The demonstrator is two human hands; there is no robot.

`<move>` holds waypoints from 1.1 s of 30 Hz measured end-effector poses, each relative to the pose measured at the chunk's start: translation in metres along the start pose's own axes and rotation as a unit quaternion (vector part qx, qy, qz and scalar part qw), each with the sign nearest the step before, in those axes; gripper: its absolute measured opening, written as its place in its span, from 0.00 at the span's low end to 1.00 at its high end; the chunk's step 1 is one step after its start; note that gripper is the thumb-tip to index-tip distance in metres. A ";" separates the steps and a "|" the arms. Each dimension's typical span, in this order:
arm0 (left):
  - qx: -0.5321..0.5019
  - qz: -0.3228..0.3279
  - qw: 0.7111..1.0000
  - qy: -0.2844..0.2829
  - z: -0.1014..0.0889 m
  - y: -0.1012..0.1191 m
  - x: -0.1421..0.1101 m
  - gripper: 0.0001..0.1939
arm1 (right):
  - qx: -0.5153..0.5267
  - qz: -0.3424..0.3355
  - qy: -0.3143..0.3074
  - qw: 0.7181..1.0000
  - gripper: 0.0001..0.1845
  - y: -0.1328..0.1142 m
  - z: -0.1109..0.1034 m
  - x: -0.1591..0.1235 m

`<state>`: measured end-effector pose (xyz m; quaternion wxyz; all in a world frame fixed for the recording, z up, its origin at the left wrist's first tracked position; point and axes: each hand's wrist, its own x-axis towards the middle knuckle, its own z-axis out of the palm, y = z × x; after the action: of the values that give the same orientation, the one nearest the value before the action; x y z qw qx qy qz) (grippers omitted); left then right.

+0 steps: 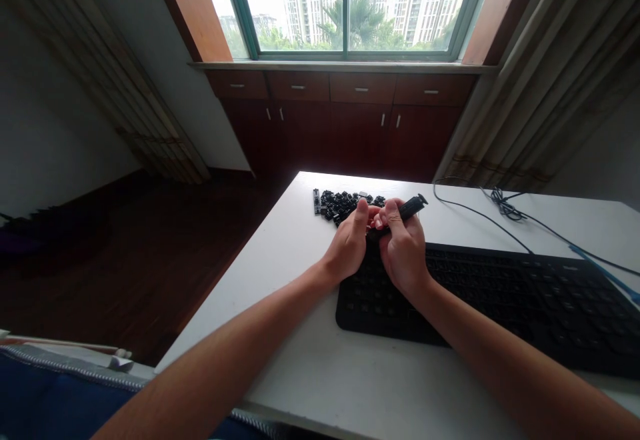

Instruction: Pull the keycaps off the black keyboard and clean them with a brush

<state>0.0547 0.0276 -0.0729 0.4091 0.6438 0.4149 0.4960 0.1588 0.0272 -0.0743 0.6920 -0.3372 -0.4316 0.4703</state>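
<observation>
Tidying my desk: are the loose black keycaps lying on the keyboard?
No, the black keycaps lie in a pile on the white desk beyond the black keyboard.

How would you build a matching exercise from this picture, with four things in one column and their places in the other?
Things:
1. black keyboard
2. loose black keycaps
3. thin black cable
4. black stick-shaped tool

Places:
A. gripped in the right hand
B. looping across the white table
C. lying nearest the person
D. heaped near the table's far edge

Pairs: 1-C, 2-D, 3-B, 4-A
</observation>
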 end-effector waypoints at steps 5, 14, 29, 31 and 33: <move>0.036 0.022 0.999 -0.020 -0.014 0.005 0.006 0.33 | -0.015 -0.027 0.067 0.997 0.12 0.001 -0.006 0.004; 0.449 0.274 0.824 -0.208 -0.068 0.013 0.017 0.13 | -0.001 -0.021 0.098 0.995 0.10 0.003 -0.010 0.009; 0.491 0.163 0.855 -0.038 -0.070 -0.017 0.024 0.15 | -0.005 0.000 0.070 0.998 0.10 0.000 -0.009 0.003; 0.490 0.176 0.853 -0.026 -0.070 -0.014 0.024 0.14 | -0.012 -0.002 0.071 0.997 0.09 0.000 -0.009 0.003; 0.491 0.186 0.851 -0.021 -0.071 -0.011 0.024 0.12 | -0.016 -0.006 0.071 0.997 0.09 -0.001 -0.009 0.007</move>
<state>-0.0123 0.0615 -0.0633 -0.0513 0.8364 0.4682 0.2806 0.1684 0.0330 -0.0753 0.7183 -0.3778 -0.3912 0.4339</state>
